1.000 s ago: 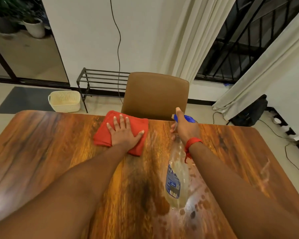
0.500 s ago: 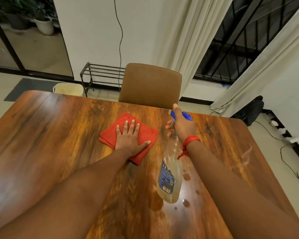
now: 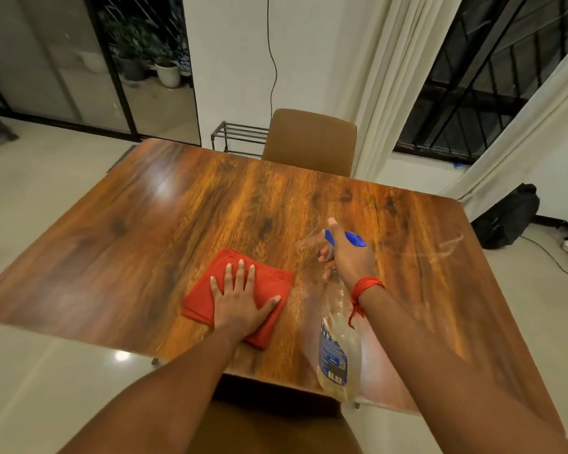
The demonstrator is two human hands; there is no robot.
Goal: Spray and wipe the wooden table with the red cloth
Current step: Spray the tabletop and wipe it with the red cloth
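The wooden table (image 3: 184, 224) fills the middle of the view, glossy and streaked. A folded red cloth (image 3: 269, 286) lies flat near the table's front edge. My left hand (image 3: 240, 299) presses down on the cloth with fingers spread. To its right, my right hand (image 3: 348, 260) grips the neck of a clear spray bottle (image 3: 335, 348) with a blue trigger head, held above the table. The nozzle points away from me. A red thread band is on my right wrist. Faint wet streaks show on the table's right part.
A brown chair (image 3: 309, 142) stands at the table's far side, with a black metal rack (image 3: 236, 136) behind it. Curtains (image 3: 391, 77) hang at the back right. A black bag (image 3: 505, 217) and cables lie on the floor at right. Another chair seat shows below the front edge.
My left hand has slid the red cloth from the far edge toward me, near the front edge. My right hand with the bottle came back too. The view pulled back.
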